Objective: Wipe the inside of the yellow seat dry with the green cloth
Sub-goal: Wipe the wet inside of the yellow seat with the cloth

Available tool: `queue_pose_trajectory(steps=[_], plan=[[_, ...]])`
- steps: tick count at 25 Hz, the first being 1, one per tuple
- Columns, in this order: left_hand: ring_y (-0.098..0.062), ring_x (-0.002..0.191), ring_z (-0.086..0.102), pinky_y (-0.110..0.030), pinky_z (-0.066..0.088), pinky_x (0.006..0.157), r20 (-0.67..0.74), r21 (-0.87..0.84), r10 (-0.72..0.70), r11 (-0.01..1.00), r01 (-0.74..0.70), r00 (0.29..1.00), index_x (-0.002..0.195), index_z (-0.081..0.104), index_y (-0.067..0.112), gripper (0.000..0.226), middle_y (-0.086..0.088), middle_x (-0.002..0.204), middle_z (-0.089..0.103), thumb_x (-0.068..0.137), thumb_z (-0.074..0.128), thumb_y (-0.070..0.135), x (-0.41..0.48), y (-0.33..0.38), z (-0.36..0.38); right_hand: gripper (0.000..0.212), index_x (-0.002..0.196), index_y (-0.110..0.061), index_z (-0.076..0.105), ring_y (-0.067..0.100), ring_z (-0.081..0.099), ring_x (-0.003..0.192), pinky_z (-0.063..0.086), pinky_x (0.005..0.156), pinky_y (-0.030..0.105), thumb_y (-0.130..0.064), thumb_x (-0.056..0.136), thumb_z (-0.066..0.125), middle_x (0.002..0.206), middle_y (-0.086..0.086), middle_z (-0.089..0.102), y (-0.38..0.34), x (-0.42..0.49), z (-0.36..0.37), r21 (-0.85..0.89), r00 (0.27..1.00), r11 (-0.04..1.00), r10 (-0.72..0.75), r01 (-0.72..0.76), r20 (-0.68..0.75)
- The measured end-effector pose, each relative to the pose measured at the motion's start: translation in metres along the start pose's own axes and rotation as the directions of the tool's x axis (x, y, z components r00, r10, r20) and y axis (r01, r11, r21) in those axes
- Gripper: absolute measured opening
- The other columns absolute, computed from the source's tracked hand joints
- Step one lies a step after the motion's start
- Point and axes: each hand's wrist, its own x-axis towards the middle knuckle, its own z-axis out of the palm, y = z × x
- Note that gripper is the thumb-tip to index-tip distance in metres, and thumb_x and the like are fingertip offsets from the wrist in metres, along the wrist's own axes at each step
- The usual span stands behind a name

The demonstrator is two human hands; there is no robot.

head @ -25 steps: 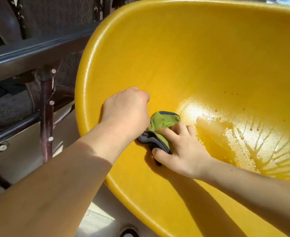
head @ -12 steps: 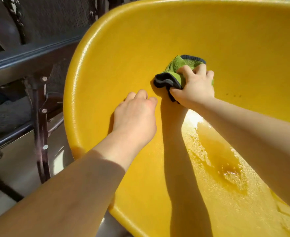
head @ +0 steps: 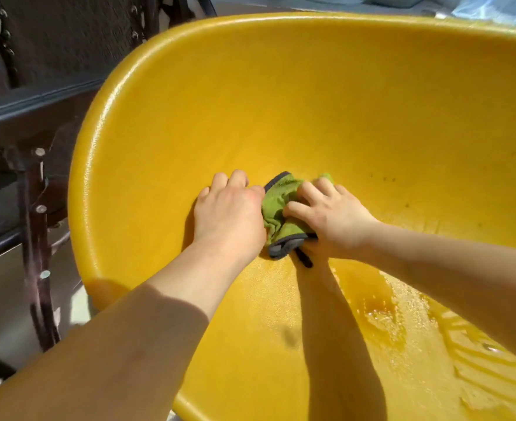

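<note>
Sunlit yellow seat (head: 357,110) fills the view, its low right part wet with pooled water (head: 402,326). The right hand (head: 335,220) presses the bunched green cloth (head: 281,208) onto the seat's inside, fingers clamped over it. The left hand (head: 229,211) rests curled beside, touching the cloth. A dark metal frame (head: 35,214) stands left.

Both hands are sitting side by side low in the yellow seat (head: 311,101), the left hand (head: 229,214) touching the green cloth (head: 281,208) that the right hand (head: 332,220) is pressing down. Above them the curved inner wall is lying open and bare. A water puddle (head: 402,323) is spreading at lower right. A dark metal frame (head: 35,226) is crowding the seat's left rim.
</note>
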Motion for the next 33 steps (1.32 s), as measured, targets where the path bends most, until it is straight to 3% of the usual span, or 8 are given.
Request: queue_pose_trajectory(steps=[3,5,8,10,18,24,28,33], plan=[[-0.03,0.119,0.043,-0.042,0.04,0.094,-0.001,0.065,-0.026,0.998,0.026,1.0,0.119,0.068,0.024,0.044,-0.001,0.132,0.051,0.08,0.057,0.007,0.001,0.001,0.005,0.06,0.13,-0.018,0.056,0.043,0.046,0.118,0.049,0.088,0.053,-0.044,0.079,0.074,0.13,0.019,0.048,0.049,0.065,-0.042,0.003,0.906,0.92,0.387,-0.392,-0.171],[-0.03,0.118,0.043,-0.041,0.038,0.093,-0.026,0.087,-0.034,0.996,0.037,0.999,0.117,0.069,0.025,0.044,-0.001,0.129,0.051,0.079,0.057,0.008,0.003,0.0,0.003,0.06,0.133,-0.017,0.052,0.046,0.044,0.125,0.047,0.093,0.054,-0.042,0.082,0.069,0.14,0.019,0.044,0.066,0.103,-0.079,0.19,0.712,0.769,0.637,-0.61,-0.295],[-0.027,0.113,0.045,-0.038,0.037,0.09,-0.069,0.08,-0.068,0.994,0.073,0.995,0.114,0.07,0.026,0.038,0.002,0.118,0.053,0.082,0.058,0.009,0.005,-0.008,-0.008,0.061,0.145,-0.024,0.041,0.041,0.036,0.134,0.043,0.097,0.049,-0.039,0.088,0.058,0.152,0.015,0.034,0.049,0.148,-0.105,0.615,0.447,0.426,0.885,-0.664,-0.13],[-0.027,0.11,0.047,-0.038,0.038,0.088,-0.097,0.079,-0.059,0.995,0.067,0.994,0.108,0.071,0.026,0.034,0.002,0.113,0.057,0.083,0.058,0.008,0.002,-0.014,-0.021,0.06,0.143,-0.031,0.042,0.04,0.036,0.131,0.041,0.094,0.046,-0.039,0.086,0.058,0.148,0.013,0.034,0.017,0.159,-0.097,0.703,0.483,0.392,0.872,-0.593,-0.078],[-0.034,0.097,0.054,-0.045,0.041,0.077,-0.292,0.015,-0.012,1.0,0.017,0.956,0.09,0.072,0.019,0.021,-0.006,0.097,0.063,0.082,0.058,0.005,-0.016,-0.051,-0.067,0.059,0.118,-0.04,0.056,0.025,0.034,0.104,0.046,0.086,0.043,-0.065,0.066,0.042,0.107,-0.001,0.037,-0.13,0.061,-0.049,0.736,0.951,0.646,0.309,-0.202,-0.011],[-0.03,0.11,0.051,-0.041,0.04,0.088,-0.061,-0.059,0.001,0.998,-0.005,0.998,0.101,0.072,0.024,0.03,-0.002,0.111,0.065,0.085,0.055,0.005,-0.017,-0.036,-0.038,0.052,0.126,-0.039,0.05,0.026,0.04,0.104,0.046,0.079,0.039,-0.059,0.079,0.056,0.113,0.003,0.042,-0.119,-0.048,-0.031,0.432,0.984,0.897,-0.147,0.091,0.099],[-0.029,0.112,0.05,-0.041,0.041,0.09,0.04,-0.048,0.057,0.997,-0.055,0.998,0.103,0.071,0.024,0.029,-0.002,0.109,0.062,0.086,0.056,0.007,-0.015,-0.004,-0.011,0.056,0.139,-0.036,0.049,0.035,0.044,0.12,0.041,0.091,0.043,-0.049,0.085,0.061,0.13,0.01,0.046,-0.038,-0.017,-0.008,-0.002,0.993,0.999,0.033,-0.033,0.114],[-0.027,0.109,0.05,-0.039,0.042,0.088,0.14,-0.077,0.156,0.986,-0.146,0.978,0.112,0.068,0.022,0.037,-0.002,0.11,0.058,0.086,0.053,0.002,-0.013,0.033,0.013,0.06,0.136,-0.032,0.054,0.039,0.041,0.127,0.038,0.101,0.049,-0.054,0.082,0.066,0.131,0.014,0.044,0.06,0.021,-0.019,-0.237,0.889,0.865,0.458,-0.442,0.015]])
